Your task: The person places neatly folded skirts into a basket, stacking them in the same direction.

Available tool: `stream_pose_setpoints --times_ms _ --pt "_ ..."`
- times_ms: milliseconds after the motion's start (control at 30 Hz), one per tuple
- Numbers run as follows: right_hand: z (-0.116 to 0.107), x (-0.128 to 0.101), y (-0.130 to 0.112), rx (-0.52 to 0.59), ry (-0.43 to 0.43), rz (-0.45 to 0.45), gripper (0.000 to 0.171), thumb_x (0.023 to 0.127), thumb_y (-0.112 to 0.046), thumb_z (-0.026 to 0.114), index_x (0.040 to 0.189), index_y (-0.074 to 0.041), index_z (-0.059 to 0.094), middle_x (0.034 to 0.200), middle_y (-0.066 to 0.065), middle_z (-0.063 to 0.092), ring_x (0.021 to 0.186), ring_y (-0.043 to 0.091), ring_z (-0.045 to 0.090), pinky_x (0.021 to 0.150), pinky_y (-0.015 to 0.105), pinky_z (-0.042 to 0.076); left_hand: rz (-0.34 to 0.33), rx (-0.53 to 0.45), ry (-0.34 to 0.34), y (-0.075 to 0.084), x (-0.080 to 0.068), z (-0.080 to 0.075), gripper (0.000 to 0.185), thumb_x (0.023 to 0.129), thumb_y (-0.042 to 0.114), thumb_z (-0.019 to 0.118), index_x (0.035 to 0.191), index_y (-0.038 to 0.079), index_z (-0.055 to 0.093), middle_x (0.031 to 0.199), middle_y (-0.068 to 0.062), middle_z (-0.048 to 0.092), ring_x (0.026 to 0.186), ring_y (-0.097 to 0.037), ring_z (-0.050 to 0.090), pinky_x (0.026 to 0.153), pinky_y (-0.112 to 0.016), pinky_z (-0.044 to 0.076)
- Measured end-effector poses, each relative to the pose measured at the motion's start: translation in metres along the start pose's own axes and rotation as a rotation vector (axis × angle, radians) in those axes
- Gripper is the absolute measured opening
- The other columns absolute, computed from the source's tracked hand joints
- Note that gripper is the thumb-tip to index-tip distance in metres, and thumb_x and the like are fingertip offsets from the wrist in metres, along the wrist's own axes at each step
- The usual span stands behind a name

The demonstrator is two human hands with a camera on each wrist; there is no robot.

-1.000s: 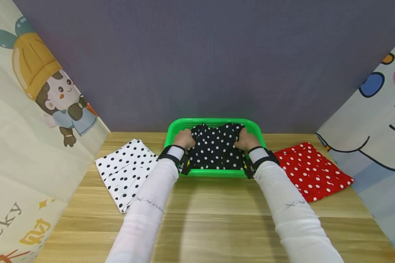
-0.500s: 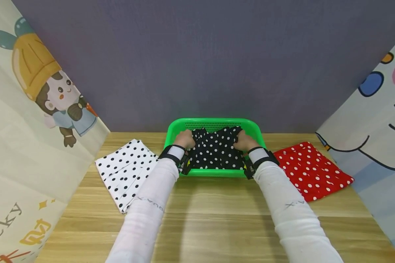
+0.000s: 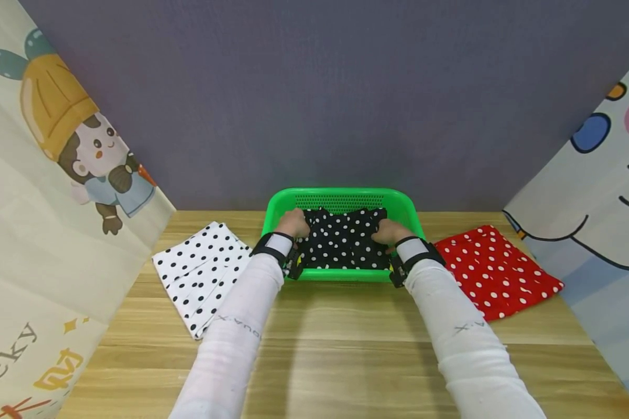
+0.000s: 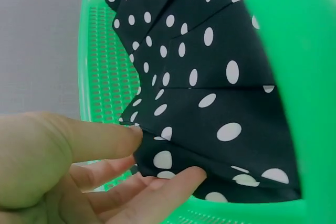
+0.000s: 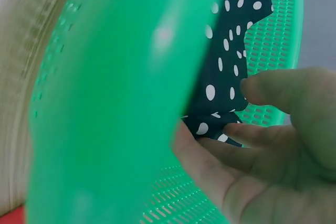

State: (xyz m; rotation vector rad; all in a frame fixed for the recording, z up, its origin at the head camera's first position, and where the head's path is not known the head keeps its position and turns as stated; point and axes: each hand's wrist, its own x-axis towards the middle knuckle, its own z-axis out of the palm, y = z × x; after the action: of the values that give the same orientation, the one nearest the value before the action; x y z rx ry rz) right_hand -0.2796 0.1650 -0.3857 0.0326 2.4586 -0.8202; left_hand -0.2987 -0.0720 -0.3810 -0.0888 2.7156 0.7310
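Black polka-dot cloth (image 3: pixel 343 247) sits lower in the green basket (image 3: pixel 340 196) at the centre of the head view than it did a second ago: then its far edge rose near the basket's back rim, now more of the perforated back wall shows above it, so the folded piece has sunk toward the basket floor. Left hand (image 3: pixel 292 223) holds the cloth's left edge and right hand (image 3: pixel 390 231) its right edge, both down inside the basket walls and a little lower than before. In the left wrist view the thumb and fingers (image 4: pixel 173 179) close on a corner of the cloth, thumb above, fingers beneath. In the right wrist view the thumb and fingers (image 5: pixel 252 132) curl the same way round the opposite corner, the green wall filling the left of that frame. Judged from this, the cloth is nearly laid down but not released. White dotted cloth (image 3: pixel 201 273) lies on the wooden table (image 3: pixel 346 349) left of the basket, red dotted cloth (image 3: pixel 495 273) to its right, both unmoved.
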Motion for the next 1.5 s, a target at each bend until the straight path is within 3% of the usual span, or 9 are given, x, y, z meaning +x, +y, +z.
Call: stream_pose_setpoints --times_ms 233,467,600,733,800,967,1167,1367,1500 --pt "0.003 -0.002 0.002 -0.042 -0.025 0.007 0.056 0.097 -0.017 0.035 0.141 0.012 0.014 0.142 0.03 0.024 0.123 0.041 0.039 0.085 0.042 0.05 0.035 0.084 -0.042 -0.008 -0.005 -0.004 0.022 0.083 0.013 0.06 0.099 -0.002 0.059 0.101 -0.015 0.059 0.071 -0.023 0.058 0.058 -0.03 0.05" --pt "-0.001 -0.001 0.007 -0.136 -0.075 -0.015 0.06 0.097 -0.023 0.034 0.143 0.009 0.011 0.145 0.03 0.019 0.127 0.043 0.034 0.077 0.042 0.052 0.058 0.14 -0.091 -0.014 -0.01 -0.009 0.044 0.085 0.02 0.06 0.121 -0.003 0.051 0.118 -0.016 0.056 0.099 -0.027 0.054 0.084 -0.038 0.048" --pt "-0.004 -0.003 0.008 -0.178 -0.053 -0.043 0.058 0.097 -0.024 0.036 0.143 0.006 0.015 0.145 0.029 0.021 0.125 0.042 0.037 0.075 0.042 0.052 0.054 0.148 -0.077 -0.014 -0.013 -0.012 0.038 0.085 0.02 0.06 0.115 -0.003 0.054 0.112 -0.017 0.058 0.073 -0.021 0.057 0.065 -0.03 0.051" --pt "-0.008 -0.009 0.004 -0.26 0.011 -0.137 0.051 0.096 -0.021 0.039 0.139 0.006 0.03 0.137 0.029 0.036 0.114 0.039 0.047 0.073 0.041 0.05 0.069 0.163 -0.062 -0.013 -0.016 -0.016 0.022 0.084 0.018 0.061 0.098 0.001 0.058 0.1 -0.015 0.062 0.048 -0.014 0.053 0.047 -0.022 0.046" --pt "-0.009 -0.012 0.003 -0.298 0.063 -0.196 0.044 0.095 -0.019 0.042 0.131 0.006 0.041 0.125 0.027 0.048 0.102 0.035 0.053 0.073 0.038 0.048 0.098 0.198 -0.057 -0.012 -0.02 -0.018 0.014 0.085 0.018 0.061 0.083 0.005 0.058 0.087 -0.011 0.063 0.049 -0.014 0.056 0.046 -0.021 0.044" --pt "-0.011 -0.018 0.0 -0.385 0.201 -0.346 0.021 0.09 -0.013 0.049 0.104 0.001 0.055 0.093 0.014 0.059 0.072 0.022 0.051 0.067 0.034 0.042 0.183 0.291 -0.025 -0.01 -0.03 -0.024 0.029 0.085 0.021 0.057 0.06 0.013 0.047 0.061 0.0 0.052 0.057 -0.015 0.056 0.049 -0.024 0.041" --pt "-0.009 -0.029 0.001 -0.405 0.292 -0.487 0.009 0.089 -0.008 0.049 0.091 -0.002 0.057 0.078 0.008 0.057 0.063 0.017 0.048 0.062 0.032 0.041 0.241 0.314 0.03 -0.011 -0.042 -0.027 0.029 0.085 0.021 0.056 0.061 0.014 0.042 0.06 0.001 0.042 0.054 -0.014 0.045 0.048 -0.027 0.039" --pt "-0.003 -0.041 0.005 -0.412 0.35 -0.557 0.01 0.09 -0.008 0.05 0.087 -0.003 0.058 0.071 0.004 0.053 0.058 0.015 0.044 0.056 0.029 0.037 0.303 0.315 0.086 -0.014 -0.052 -0.027 0.013 0.085 0.023 0.058 0.076 0.013 0.057 0.075 0.0 0.057 0.068 -0.016 0.054 0.056 -0.031 0.044" --pt "0.004 -0.052 0.008 -0.417 0.397 -0.564 0.006 0.088 -0.009 0.054 0.085 -0.005 0.058 0.072 0.003 0.053 0.06 0.014 0.045 0.056 0.028 0.038 0.358 0.327 0.113 -0.017 -0.063 -0.023 0.013 0.086 0.024 0.059 0.085 0.011 0.061 0.082 -0.002 0.063 0.073 -0.018 0.059 0.06 -0.032 0.047"
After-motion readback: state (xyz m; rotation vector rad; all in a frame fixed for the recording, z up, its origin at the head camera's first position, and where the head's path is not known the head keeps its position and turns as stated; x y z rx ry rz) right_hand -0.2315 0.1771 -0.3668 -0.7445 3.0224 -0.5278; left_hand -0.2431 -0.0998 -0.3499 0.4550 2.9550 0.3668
